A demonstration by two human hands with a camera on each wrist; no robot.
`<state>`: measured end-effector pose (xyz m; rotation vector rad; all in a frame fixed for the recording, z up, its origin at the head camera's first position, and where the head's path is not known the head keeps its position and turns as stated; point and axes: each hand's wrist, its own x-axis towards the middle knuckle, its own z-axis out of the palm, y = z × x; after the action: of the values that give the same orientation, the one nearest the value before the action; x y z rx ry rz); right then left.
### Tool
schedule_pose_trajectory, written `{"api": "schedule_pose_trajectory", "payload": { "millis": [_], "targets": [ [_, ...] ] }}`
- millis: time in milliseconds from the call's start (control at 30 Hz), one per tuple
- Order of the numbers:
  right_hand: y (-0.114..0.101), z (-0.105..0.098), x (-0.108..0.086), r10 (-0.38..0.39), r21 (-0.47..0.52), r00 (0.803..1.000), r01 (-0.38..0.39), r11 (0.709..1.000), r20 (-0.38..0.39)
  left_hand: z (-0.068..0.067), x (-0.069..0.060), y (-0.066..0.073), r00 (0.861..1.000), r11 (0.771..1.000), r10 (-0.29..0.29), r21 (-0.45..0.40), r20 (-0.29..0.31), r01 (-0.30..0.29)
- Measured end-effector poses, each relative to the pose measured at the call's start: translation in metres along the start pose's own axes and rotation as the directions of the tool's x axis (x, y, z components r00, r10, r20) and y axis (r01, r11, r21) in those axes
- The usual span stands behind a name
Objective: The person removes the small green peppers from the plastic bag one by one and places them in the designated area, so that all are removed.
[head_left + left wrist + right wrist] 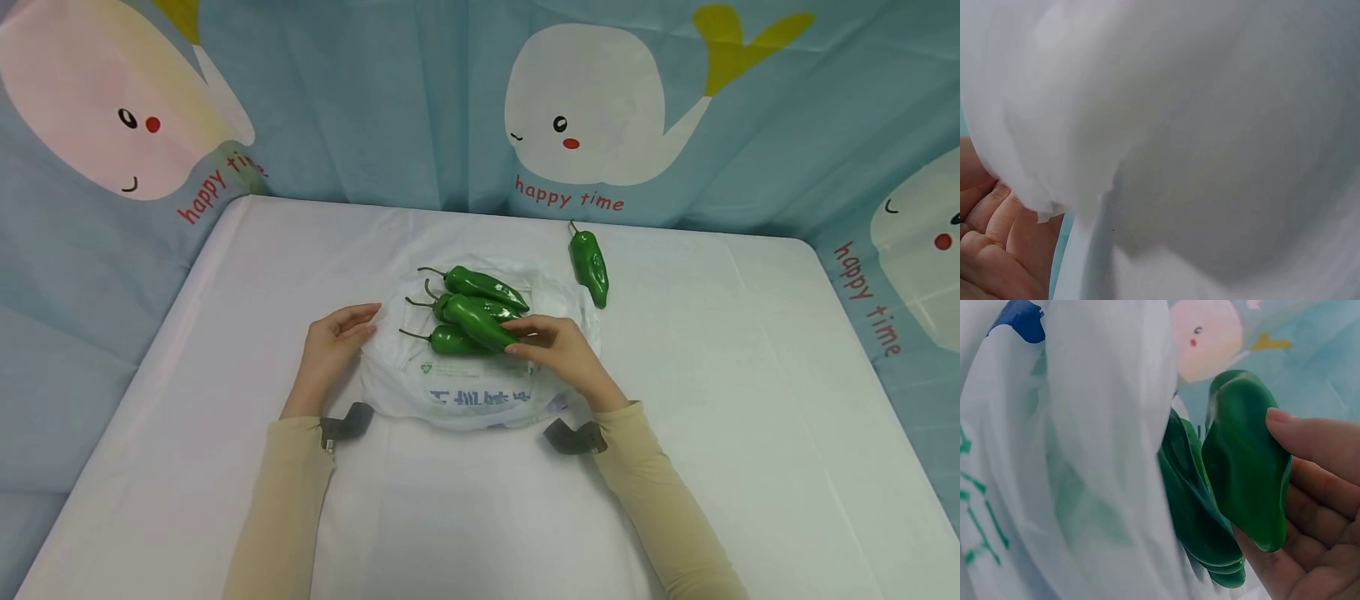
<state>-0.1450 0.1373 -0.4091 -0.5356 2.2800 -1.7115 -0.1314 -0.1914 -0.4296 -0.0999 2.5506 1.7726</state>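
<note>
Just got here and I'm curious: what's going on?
A person's right hand pinches a green pepper over three other peppers on a white plastic bag. The left hand is at the bag's left edge; its grip is unclear. Another pepper lies on the table, toward the back.

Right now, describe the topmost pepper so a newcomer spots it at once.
On the white table lies a white plastic bag, with green peppers clustered at its middle. Over the others slants the topmost pepper, the only one the right hand pinches, by its tip end.
</note>
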Motion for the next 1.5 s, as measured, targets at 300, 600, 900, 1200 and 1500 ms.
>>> {"api": "schedule_pose_trajectory", "payload": {
  "millis": [300,600,900,1200,1500],
  "targets": [
    [0.000,-0.003,0.000,0.042,0.029,0.999,-0.041,0.999,-0.035,0.000,0.000,0.000,1.000,1.000,0.004,0.009,-0.002,-0.004],
    [0.001,-0.005,-0.001,0.066,0.094,0.993,-0.057,0.994,-0.093,0.000,0.000,0.000,1.000,1.000,0.005,0.013,-0.005,-0.005],
    [0.004,-0.009,-0.001,0.019,0.134,0.981,0.007,0.991,-0.192,0.000,0.000,0.000,1.000,1.000,-0.003,0.021,-0.010,0.003],
    [0.004,-0.018,-0.002,-0.004,0.113,0.968,0.034,0.993,-0.250,0.001,0.001,0.000,1.000,1.000,-0.021,0.020,-0.005,0.021],
    [0.007,-0.027,-0.002,0.037,0.082,0.942,-0.010,0.997,-0.333,0.001,0.001,0.000,1.000,1.000,-0.014,0.018,-0.013,0.015]
  ]
}}
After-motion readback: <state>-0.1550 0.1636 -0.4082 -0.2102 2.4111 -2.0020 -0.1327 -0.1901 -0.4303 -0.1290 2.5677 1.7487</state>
